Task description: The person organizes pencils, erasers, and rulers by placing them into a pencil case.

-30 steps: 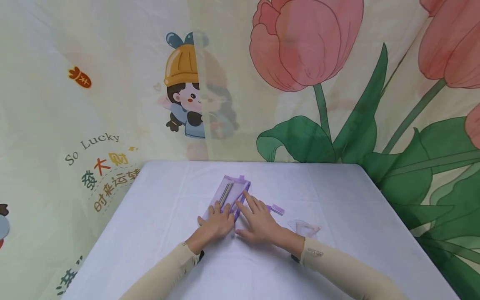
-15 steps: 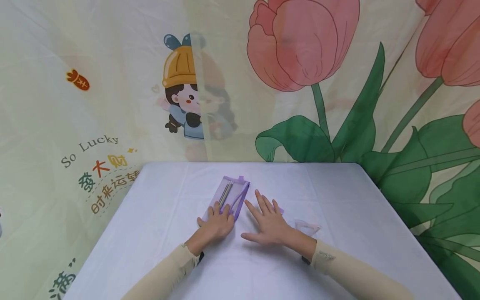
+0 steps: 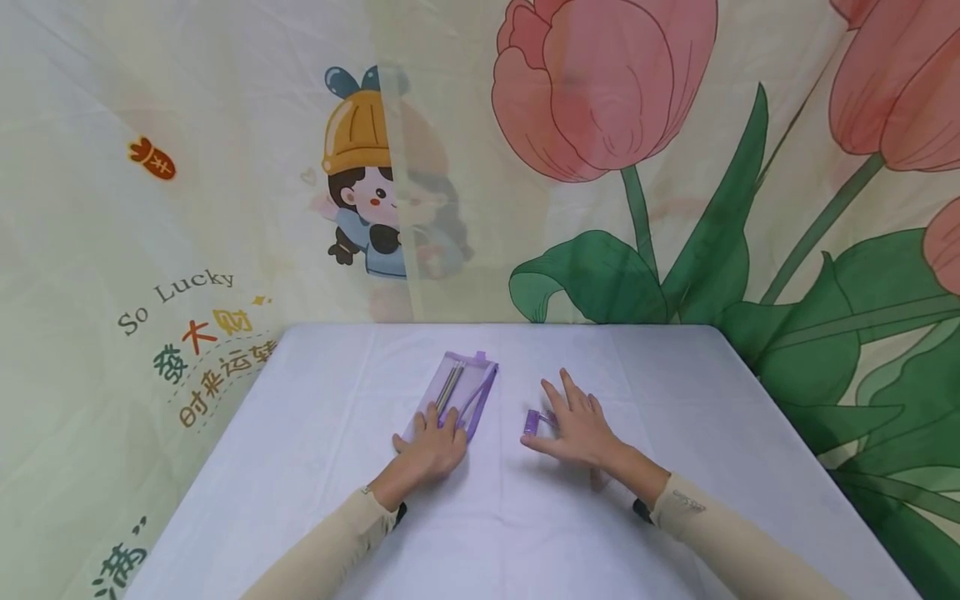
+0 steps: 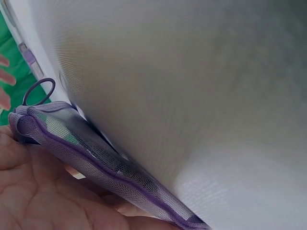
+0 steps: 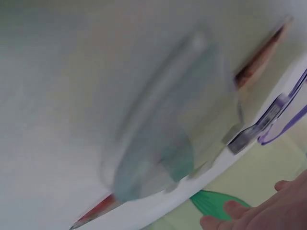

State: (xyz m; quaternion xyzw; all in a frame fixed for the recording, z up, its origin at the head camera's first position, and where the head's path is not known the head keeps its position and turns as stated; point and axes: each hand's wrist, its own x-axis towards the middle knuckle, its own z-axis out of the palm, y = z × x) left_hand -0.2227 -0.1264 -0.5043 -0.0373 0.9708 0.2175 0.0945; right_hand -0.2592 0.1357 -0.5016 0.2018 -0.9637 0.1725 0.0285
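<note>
A purple mesh pencil case (image 3: 470,387) lies slanted on the table, with slim grey pencil-like sticks (image 3: 450,386) showing through it. My left hand (image 3: 430,446) rests on its near end, fingers laid out over the mesh. In the left wrist view, the palm is close beside the zipped pencil case (image 4: 103,158). My right hand (image 3: 581,429), fingers spread, is over the table to the right. A small purple block-like item (image 3: 532,422) is by its thumb; I cannot tell whether they touch. In the right wrist view, a clear rounded plastic piece (image 5: 158,139), blurred, lies beneath the wrist.
A white cloth covers the table (image 3: 360,517), whose far edge meets a printed curtain (image 3: 465,167) with tulips and a cartoon figure. Reddish pointed pieces (image 5: 261,57) show beside the clear plastic piece in the right wrist view.
My right hand has left the pencil case's right side and moved right, toward the purple item. That item now appears farther left and turned. My left hand has stayed on the pencil case.
</note>
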